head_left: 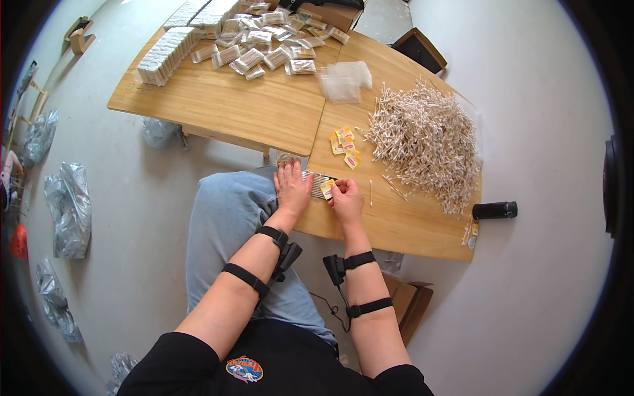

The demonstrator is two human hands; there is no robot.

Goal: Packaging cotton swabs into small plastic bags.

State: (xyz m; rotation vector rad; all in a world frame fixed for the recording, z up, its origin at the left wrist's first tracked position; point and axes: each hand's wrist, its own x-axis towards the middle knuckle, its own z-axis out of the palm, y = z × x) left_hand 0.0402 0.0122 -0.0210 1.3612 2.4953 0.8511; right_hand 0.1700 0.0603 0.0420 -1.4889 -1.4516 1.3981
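Observation:
My right hand (347, 200) pinches a small yellow-and-white card (326, 189) between thumb and fingers. The card lies over a flat row of cotton swabs (316, 179) near the table's front edge. My left hand (292, 186) rests flat on the left end of that row, its fingers stretched forward. A clear plastic piece (288, 158) shows just beyond its fingertips. What lies under my left palm is hidden. Several loose cards (345, 146) of the same kind are scattered a little beyond my right hand. A single cotton swab (370, 193) lies to its right.
A big heap of loose cotton swabs (426, 145) covers the table's right side. Empty clear bags (345, 82) lie farther back. Filled swab packs (261, 43) are piled at the far side, beside stacked rows of packs (168, 56). A black cylinder (494, 210) sits at the right edge.

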